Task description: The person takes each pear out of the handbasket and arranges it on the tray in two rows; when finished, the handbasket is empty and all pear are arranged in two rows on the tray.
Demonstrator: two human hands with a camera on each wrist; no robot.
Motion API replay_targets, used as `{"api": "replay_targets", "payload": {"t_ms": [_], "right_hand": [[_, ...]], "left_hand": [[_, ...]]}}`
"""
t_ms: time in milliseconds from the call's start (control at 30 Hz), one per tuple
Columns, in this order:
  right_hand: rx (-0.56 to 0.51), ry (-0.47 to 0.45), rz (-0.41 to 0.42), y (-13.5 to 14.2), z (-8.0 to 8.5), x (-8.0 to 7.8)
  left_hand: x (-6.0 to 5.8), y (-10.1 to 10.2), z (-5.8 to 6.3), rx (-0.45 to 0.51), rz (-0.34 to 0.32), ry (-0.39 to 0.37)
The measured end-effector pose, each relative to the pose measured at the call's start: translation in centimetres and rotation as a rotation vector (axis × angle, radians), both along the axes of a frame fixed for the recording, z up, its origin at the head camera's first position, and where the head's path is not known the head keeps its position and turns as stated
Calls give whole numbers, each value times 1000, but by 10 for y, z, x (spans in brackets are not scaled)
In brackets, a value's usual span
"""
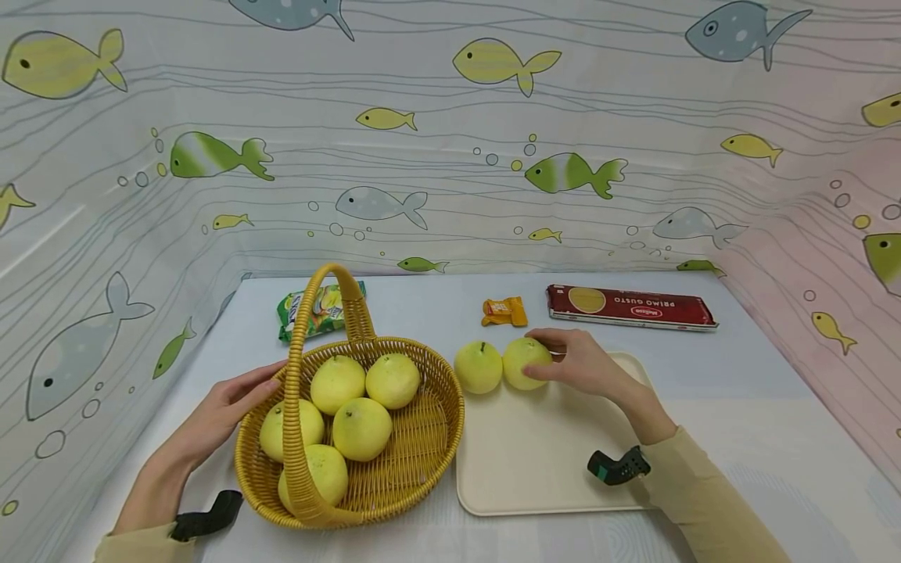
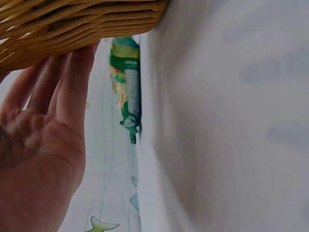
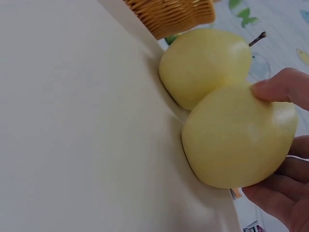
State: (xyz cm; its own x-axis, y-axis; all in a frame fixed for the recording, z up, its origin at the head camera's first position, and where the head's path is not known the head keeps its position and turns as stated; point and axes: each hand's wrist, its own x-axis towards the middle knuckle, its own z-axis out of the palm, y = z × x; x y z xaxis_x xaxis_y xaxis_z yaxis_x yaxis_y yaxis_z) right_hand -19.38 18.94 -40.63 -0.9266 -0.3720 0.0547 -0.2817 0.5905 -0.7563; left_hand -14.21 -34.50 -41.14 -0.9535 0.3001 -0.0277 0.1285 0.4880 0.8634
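Note:
A wicker basket point(image 1: 422, 477) with a tall arched handle stands at the left, holding several round yellow pears point(image 1: 362, 428). My left hand point(image 1: 228, 407) touches the basket's left side near the rim; in the left wrist view its fingers point(image 2: 72, 92) reach up straight against the weave. To the right lies a cream tray point(image 1: 528, 469). Two yellow pears sit side by side at its far left corner. My right hand point(image 1: 580, 363) grips the right pear point(image 3: 236, 137) between thumb and fingers. The left pear point(image 3: 203, 65), stem showing, touches it.
A green snack bag point(image 1: 327, 313) lies behind the basket. Beyond the tray are a small orange packet point(image 1: 504, 311) and a long dark red biscuit pack point(image 1: 629, 307). A fish-patterned cloth point(image 1: 450, 156) walls the table at the back and sides.

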Motion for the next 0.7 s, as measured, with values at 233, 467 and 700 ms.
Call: {"api": "replay_targets", "payload": {"t_ms": [233, 467, 700], "right_hand": [[6, 3, -2, -1, 1, 2], [11, 35, 30, -1, 5, 4], [-42, 53, -1, -1, 12, 7]], "left_hand": [[1, 0, 0, -17, 6, 5], [2, 1, 1, -13, 3, 2], [1, 0, 1, -12, -5, 12]]}}
